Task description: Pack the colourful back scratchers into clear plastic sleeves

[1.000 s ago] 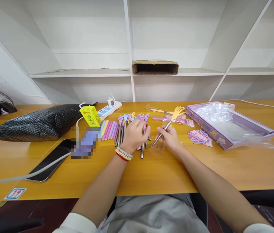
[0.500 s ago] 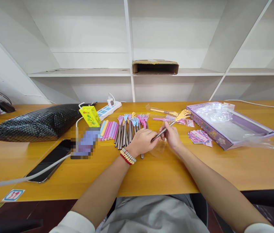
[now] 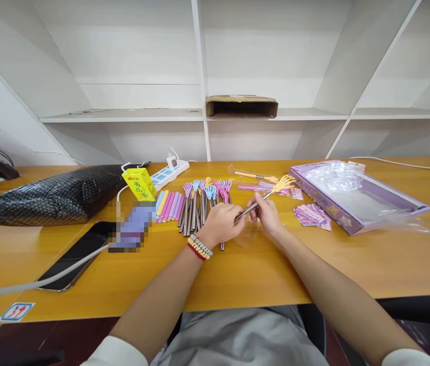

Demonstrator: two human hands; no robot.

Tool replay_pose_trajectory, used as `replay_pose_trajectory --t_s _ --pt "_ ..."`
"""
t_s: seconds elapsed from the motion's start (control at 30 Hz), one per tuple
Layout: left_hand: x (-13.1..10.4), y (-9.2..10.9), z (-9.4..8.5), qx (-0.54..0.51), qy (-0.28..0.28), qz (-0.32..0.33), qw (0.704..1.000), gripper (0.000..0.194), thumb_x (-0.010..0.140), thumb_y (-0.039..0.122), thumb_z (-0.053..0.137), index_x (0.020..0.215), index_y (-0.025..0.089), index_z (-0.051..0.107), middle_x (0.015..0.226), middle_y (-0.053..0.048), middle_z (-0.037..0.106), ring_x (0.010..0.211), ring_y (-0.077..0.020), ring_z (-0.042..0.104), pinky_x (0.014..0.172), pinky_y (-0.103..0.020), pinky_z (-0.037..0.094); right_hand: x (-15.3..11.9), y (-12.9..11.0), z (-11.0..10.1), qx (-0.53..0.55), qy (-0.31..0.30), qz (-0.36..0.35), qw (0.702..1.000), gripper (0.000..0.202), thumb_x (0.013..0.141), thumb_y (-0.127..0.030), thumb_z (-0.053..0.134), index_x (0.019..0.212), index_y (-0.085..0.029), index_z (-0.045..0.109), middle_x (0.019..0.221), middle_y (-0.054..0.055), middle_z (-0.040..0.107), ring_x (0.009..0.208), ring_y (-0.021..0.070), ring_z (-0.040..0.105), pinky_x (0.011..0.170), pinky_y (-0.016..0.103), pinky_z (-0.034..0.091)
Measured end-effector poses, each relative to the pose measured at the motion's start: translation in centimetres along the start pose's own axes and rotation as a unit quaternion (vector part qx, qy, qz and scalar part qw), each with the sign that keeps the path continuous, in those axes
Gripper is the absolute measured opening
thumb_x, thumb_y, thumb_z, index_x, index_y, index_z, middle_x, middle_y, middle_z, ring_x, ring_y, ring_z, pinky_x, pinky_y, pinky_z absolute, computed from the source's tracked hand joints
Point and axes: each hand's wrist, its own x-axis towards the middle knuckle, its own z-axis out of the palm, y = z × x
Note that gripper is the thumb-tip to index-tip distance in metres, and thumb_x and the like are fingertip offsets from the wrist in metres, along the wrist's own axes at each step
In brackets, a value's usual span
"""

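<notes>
A back scratcher with a yellow claw head (image 3: 284,183) and a metal shaft is held slantwise between my hands. My left hand (image 3: 221,222) is closed around the lower end of the shaft. The fingers of my right hand (image 3: 269,215) pinch the shaft below the head. Left of my hands lie several back scratchers (image 3: 192,216) with blue, purple, pink and yellow heads. Beside them is a row of coloured handle sleeves (image 3: 170,206). Clear film (image 3: 251,231) shows partly under my hands. Beyond them lie a bagged yellow back scratcher (image 3: 251,174) and a bagged pink one (image 3: 251,188).
To the right are printed cards (image 3: 312,216) and a purple display box (image 3: 346,218) with clear plastic bags (image 3: 335,176) in it. Leftward are a yellow drink carton (image 3: 141,184), a power strip (image 3: 167,174), a phone (image 3: 81,256), a cable and a black bubble-wrap parcel (image 3: 47,195).
Both hands keep their grip on the yellow back scratcher, with only slight movement. The whole view has shifted a little.
</notes>
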Motion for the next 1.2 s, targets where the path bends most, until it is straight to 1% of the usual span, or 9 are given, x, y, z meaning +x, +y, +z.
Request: replay_pose_trajectory --t_s 0.17,0.3,0.4,0.53,0.63,0.8,0.93,1.03,1.2 --pt "0.0 0.2 -0.1 0.012 -0.022 -0.017 1.000 0.021 0.085 0.029 0.044 0.072 0.018 0.056 0.066 -0.001 0.060 0.064 -0.0148 0.056 0.065 -0.028 0.036 0.0 0.1 0.0 0.010 -0.001 0.001 1.000 0.047 0.077 -0.058 0.051 0.063 -0.014 0.058 0.038 -0.003 0.043 0.034 0.0072 0.038 0.037 0.021 0.028" --pt "0.1 0.3 -0.4 0.022 -0.051 -0.041 0.998 0.028 0.089 0.040 0.039 0.085 0.019 0.058 0.065 -0.001 0.061 0.062 -0.0152 0.057 0.059 -0.027 0.034 0.0 0.0 -0.1 0.104 -0.027 0.053 0.993 0.043 0.076 -0.056 0.053 0.065 -0.015 0.058 0.040 -0.002 0.046 0.034 0.0087 0.041 0.037 0.022 0.031" --pt "0.1 0.3 -0.5 0.017 -0.066 -0.055 0.996 0.033 0.091 0.043 0.033 0.088 0.020 0.057 0.064 -0.001 0.061 0.060 -0.0153 0.057 0.056 -0.026 0.032 0.1 -0.2 -0.3 0.159 -0.042 0.079 0.983 0.036 0.075 -0.052 0.056 0.071 -0.016 0.058 0.045 -0.001 0.052 0.036 0.0096 0.045 0.037 0.021 0.032" --pt "0.0 0.1 -0.6 0.008 -0.064 -0.079 0.995 0.032 0.090 0.041 0.034 0.083 0.019 0.056 0.063 -0.001 0.060 0.058 -0.0150 0.056 0.055 -0.026 0.032 0.1 -0.2 -0.4 0.170 -0.042 0.060 0.983 0.027 0.074 -0.042 0.062 0.076 -0.015 0.060 0.051 -0.002 0.055 0.038 0.0080 0.046 0.038 0.020 0.032" --pt "-0.1 0.0 -0.6 0.008 -0.064 -0.075 0.995 0.028 0.089 0.038 0.037 0.076 0.019 0.054 0.060 -0.001 0.058 0.055 -0.0144 0.055 0.054 -0.026 0.029 -0.1 -0.2 -0.3 0.154 -0.050 0.050 0.986 0.023 0.072 -0.037 0.067 0.078 -0.015 0.061 0.052 -0.002 0.055 0.038 0.0068 0.045 0.038 0.020 0.031" --pt "-0.2 -0.3 -0.8 -0.023 -0.062 -0.061 0.996 0.027 0.088 0.034 0.039 0.068 0.019 0.049 0.056 0.001 0.053 0.051 -0.0123 0.049 0.053 -0.026 0.028 -0.3 -0.1 -0.4 0.134 -0.104 0.037 0.985 0.023 0.068 -0.027 0.071 0.087 -0.017 0.061 0.056 -0.003 0.058 0.041 0.0071 0.048 0.038 0.019 0.030" --pt "-0.3 -0.3 -1.1 -0.087 -0.073 -0.055 0.992 0.033 0.091 0.032 0.033 0.064 0.018 0.046 0.052 0.002 0.047 0.048 -0.0099 0.044 0.052 -0.024 0.028 -0.4 -0.2 -0.6 0.165 -0.129 0.055 0.976 0.021 0.072 -0.030 0.068 0.086 -0.017 0.062 0.058 -0.002 0.058 0.044 0.0085 0.051 0.040 0.020 0.033" --pt "-0.3 -0.3 -1.1 -0.096 -0.086 -0.051 0.990 0.037 0.092 0.032 0.030 0.060 0.018 0.043 0.049 0.003 0.043 0.046 -0.0093 0.041 0.051 -0.024 0.027 -0.2 -0.3 -0.7 0.189 -0.117 0.058 0.973 0.020 0.075 -0.033 0.065 0.084 -0.016 0.063 0.056 -0.002 0.055 0.044 0.0074 0.048 0.041 0.020 0.033" --pt "-0.2 -0.4 -0.9 -0.059 -0.095 -0.042 0.993 0.040 0.090 0.033 0.032 0.056 0.017 0.046 0.048 0.001 0.044 0.044 -0.0099 0.040 0.050 -0.026 0.025 0.2 -0.7 -0.7 0.219 -0.051 0.051 0.973 0.023 0.075 -0.039 0.065 0.082 -0.018 0.061 0.050 -0.004 0.049 0.041 0.0068 0.040 0.041 0.020 0.031"
